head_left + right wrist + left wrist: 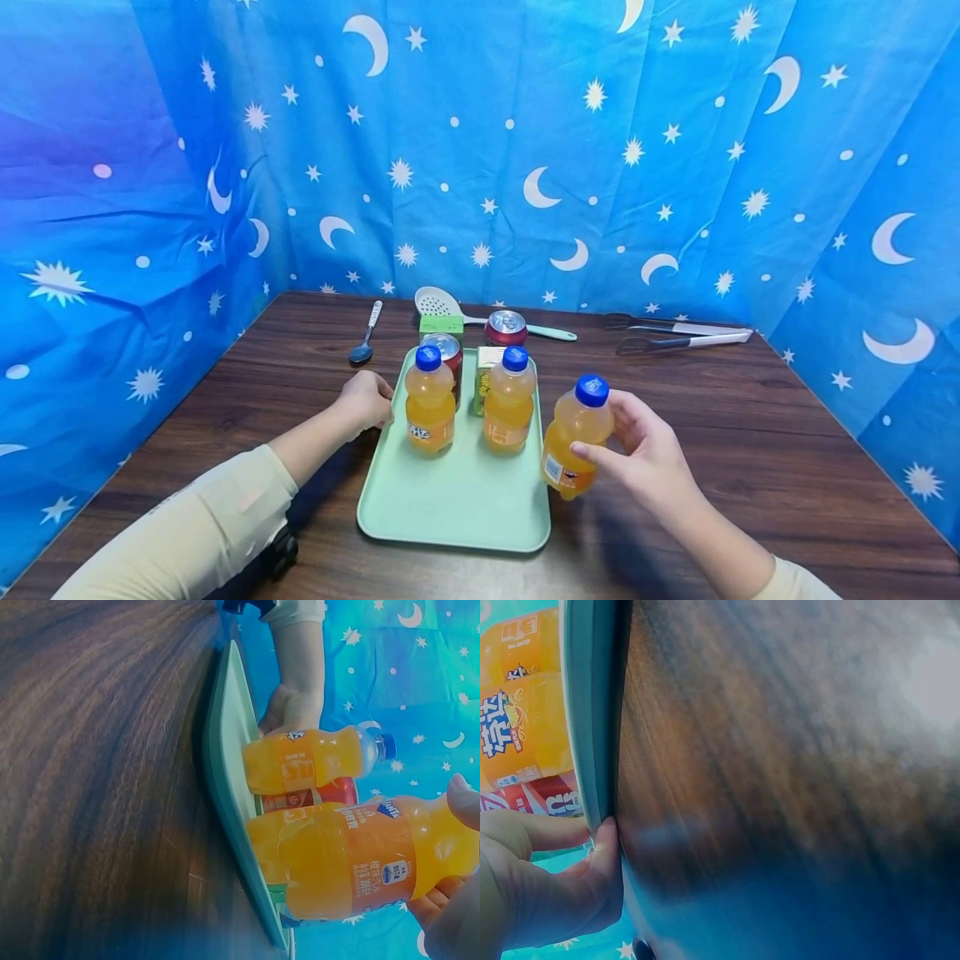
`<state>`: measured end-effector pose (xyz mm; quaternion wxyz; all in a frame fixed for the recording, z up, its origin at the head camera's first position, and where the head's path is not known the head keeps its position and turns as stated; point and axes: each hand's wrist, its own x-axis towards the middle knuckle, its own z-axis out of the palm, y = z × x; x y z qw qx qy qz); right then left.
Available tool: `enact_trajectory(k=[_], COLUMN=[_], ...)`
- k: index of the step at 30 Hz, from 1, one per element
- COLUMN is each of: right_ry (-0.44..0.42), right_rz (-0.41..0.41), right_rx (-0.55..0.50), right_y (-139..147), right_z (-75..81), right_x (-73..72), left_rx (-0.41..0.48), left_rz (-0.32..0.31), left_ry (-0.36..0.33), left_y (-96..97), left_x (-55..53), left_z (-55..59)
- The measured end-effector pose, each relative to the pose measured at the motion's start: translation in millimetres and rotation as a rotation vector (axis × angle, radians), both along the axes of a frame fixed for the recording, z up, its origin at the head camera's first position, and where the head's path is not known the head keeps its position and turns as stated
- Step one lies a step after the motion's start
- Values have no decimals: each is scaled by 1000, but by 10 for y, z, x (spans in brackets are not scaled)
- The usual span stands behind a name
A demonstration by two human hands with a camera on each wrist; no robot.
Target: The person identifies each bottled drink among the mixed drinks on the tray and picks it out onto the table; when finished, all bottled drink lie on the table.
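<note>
Curled around an orange soda bottle (567, 442) with a blue cap, my right hand (651, 454) holds it, slightly tilted, at the right edge of the pale green tray (457, 517). My left hand (365, 400) pinches the tray's left rim between thumb and fingers, as the left wrist view shows. Two matching bottles stand on the tray, a left one (430, 417) and a right one (510, 412). Behind the left bottle is a red can (450, 346), partly hidden. A small drink carton (486, 367) stands behind the right bottle.
Beyond those stand a green-topped carton (441, 325) and another red can (507, 329). A slotted spoon (437, 302) lies at the back, with a small spoon (362, 352) to its left. Tongs (690, 340) lie at the back right. A starry blue cloth (480, 150) encloses the table.
</note>
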<state>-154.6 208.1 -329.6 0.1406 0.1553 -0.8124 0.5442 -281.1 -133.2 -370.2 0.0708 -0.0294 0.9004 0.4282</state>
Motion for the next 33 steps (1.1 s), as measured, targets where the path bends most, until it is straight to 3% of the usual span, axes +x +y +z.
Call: enact_trajectory(k=[33], right_ry=[-50], right_rz=[-102], right_rx=[20], right_y=[75], right_z=[-34], right_x=[-317], left_rx=[-17], left_rz=[1], left_ry=[7], left_y=[7], left_x=[-13], left_z=[-19])
